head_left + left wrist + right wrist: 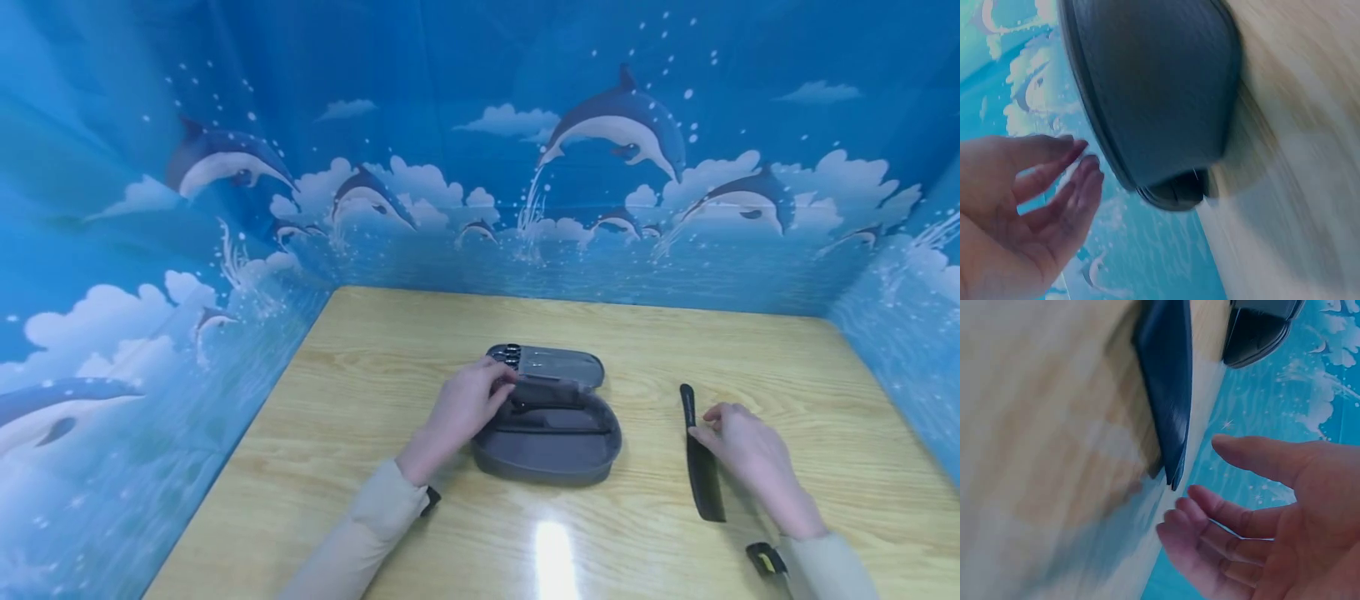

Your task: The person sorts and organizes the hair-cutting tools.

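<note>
A dark grey case (542, 468) lies unzipped on the table, its lid (573, 363) folded back on the far side. Shiny black rings (512, 353) show at the lid's left end. Slim black items lie inside the case, too small to identify. My left hand (467, 400) hovers over the case's left rim, thumb and fingers apart and holding nothing; in the left wrist view it is beside the case wall (1154, 94). To the right a black comb (703, 477) lies flat, handle pointing away. Just right of it is my right hand (748, 446), relaxed and grasping nothing.
The wooden table (390, 333) is bounded at the back and sides by a blue dolphin-print sheet (420, 258). A strip of tabletop separates the case from the comb. Bright light reflects near the front edge.
</note>
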Motion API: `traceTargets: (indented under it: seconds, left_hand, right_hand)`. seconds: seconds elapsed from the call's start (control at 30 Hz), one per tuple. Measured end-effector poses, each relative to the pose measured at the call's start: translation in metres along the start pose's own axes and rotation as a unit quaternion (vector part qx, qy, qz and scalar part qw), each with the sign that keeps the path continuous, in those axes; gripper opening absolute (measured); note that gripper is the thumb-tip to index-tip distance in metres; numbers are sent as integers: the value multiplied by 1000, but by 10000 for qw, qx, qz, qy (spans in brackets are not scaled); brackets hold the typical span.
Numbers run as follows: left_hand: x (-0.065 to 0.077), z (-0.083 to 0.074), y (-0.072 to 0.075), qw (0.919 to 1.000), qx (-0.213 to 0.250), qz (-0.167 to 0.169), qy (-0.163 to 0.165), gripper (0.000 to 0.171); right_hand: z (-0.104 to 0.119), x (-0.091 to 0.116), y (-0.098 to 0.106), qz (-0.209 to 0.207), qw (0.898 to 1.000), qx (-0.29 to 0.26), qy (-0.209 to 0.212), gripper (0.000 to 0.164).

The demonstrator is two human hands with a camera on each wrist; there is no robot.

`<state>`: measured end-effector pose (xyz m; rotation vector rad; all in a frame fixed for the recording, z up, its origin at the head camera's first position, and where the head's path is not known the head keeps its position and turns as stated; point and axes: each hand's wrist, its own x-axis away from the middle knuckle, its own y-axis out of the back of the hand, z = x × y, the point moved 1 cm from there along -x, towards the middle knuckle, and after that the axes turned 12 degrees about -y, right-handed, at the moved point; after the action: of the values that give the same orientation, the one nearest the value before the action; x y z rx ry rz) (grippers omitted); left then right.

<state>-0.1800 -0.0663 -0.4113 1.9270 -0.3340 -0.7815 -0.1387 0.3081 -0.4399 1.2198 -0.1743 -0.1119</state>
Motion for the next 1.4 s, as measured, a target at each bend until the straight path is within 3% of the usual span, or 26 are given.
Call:
traceTargets:
  seconds: [0.13,0.3,0.6,0.97,1.13,1.4]
  left_hand:
    - [8,10,3,9986,-135,-208,477,18]
    - [15,14,4,9957,-355,0,861,25]
    - [16,18,1,9955,-237,446,804,14]
    - [14,20,0,9935,227,522,986,14]
    - [14,21,0,9931,254,554,1004,13]
    - [14,21,-1,9939,197,561,932,12]
  right_hand:
    - [-1,-11,0,453,9988,99,-146,38]
    - [3,-21,-3,944,9949,117,-340,38]
    - [2,-37,-1,1449,9887,-55,-369,37]
    - [-3,-42,0,1312,9907,-132,-331,37]
    - [-4,-41,0,1194,9925,-228,-117,42]
    - [-2,-40,1,1122,9927,-406,-170,38]
